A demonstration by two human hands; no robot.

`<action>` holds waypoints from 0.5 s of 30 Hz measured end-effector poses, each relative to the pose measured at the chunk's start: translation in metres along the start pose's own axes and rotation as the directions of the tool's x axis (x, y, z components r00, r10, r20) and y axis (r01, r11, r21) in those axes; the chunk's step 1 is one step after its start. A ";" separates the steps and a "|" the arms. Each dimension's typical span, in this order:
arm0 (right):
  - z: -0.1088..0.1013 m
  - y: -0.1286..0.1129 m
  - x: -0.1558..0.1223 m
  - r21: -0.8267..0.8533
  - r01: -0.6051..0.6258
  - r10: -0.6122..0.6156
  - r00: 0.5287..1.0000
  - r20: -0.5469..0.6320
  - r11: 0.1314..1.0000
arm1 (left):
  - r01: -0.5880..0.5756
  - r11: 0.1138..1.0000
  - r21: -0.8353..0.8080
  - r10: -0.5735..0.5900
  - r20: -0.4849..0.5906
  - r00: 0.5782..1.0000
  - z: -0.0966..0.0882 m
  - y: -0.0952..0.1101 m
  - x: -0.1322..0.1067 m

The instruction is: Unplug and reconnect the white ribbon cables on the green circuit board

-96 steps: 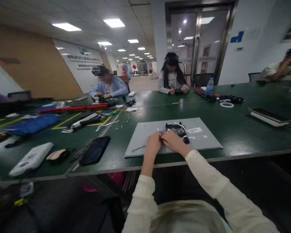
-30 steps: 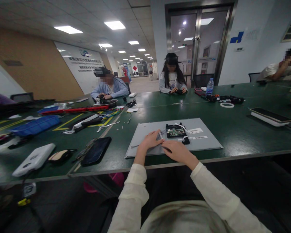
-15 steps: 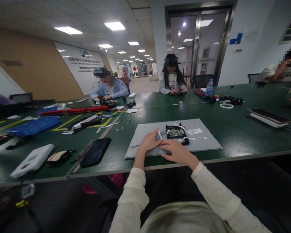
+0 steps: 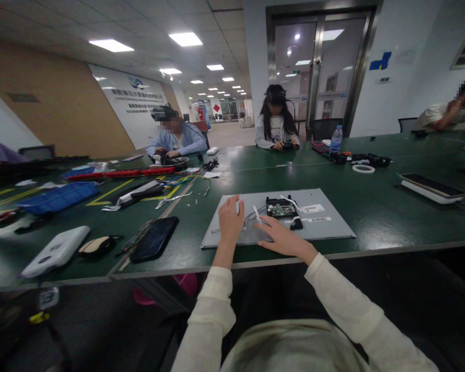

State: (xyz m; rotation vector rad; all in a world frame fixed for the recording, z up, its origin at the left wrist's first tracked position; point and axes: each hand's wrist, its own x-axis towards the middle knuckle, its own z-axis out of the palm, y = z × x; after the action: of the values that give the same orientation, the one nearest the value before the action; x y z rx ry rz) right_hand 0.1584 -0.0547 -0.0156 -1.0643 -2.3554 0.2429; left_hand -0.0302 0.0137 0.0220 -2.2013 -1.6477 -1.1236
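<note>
A flat grey panel [image 4: 325, 209], which looks like the back of a display, lies on the table before me. A green circuit board [image 4: 281, 209] in a black frame sits near its middle, with thin grey cables to its left. My left hand [image 4: 231, 219] is over the panel's left part, fingers stretched out and thumb apart, holding nothing I can see. My right hand [image 4: 281, 237] reaches over the panel's front middle with fingers extended. Its fingertips are beside a white strip [image 4: 256, 211] that sticks up; whether they touch it I cannot tell.
Left of the panel lie a dark phone [image 4: 155, 238], a cream-and-black object [image 4: 97, 246], a white device [image 4: 57, 250] and a blue tray [image 4: 58, 198]. A white box with a dark top [image 4: 432, 188] lies right. Two people sit across the table, by a water bottle [image 4: 336, 139].
My left hand has moved left, away from my right hand and the white strip, and its fingers now point up. My right hand stays nearly in place. The cables are more exposed.
</note>
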 end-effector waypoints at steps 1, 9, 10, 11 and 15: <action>0.000 0.001 0.002 -0.023 0.005 -0.005 1.000 0.006 1.000 | -0.011 1.000 0.021 0.011 0.015 1.000 0.000 0.001 -0.001; 0.008 0.022 0.034 -0.169 -0.181 0.196 0.978 0.075 0.969 | -0.037 0.994 0.102 0.028 0.089 0.996 -0.005 0.006 -0.003; 0.008 0.026 0.039 -0.181 -0.221 0.238 0.968 0.078 0.958 | -0.040 0.994 0.097 0.031 0.093 0.995 -0.006 0.006 -0.003; 0.008 0.030 0.044 -0.190 -0.259 0.278 0.957 0.082 0.947 | -0.039 0.995 0.094 0.030 0.096 0.995 -0.006 0.006 -0.003; 0.006 0.052 0.061 -0.208 -0.409 0.430 0.900 0.070 0.889 | -0.023 0.995 0.093 0.013 0.110 0.994 -0.008 0.006 -0.005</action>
State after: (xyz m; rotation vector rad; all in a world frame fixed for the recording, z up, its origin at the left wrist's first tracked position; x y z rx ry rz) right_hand 0.1555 0.0251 -0.0154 -1.6965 -2.2525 0.2454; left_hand -0.0294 0.0039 0.0257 -2.2498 -1.6830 -0.9158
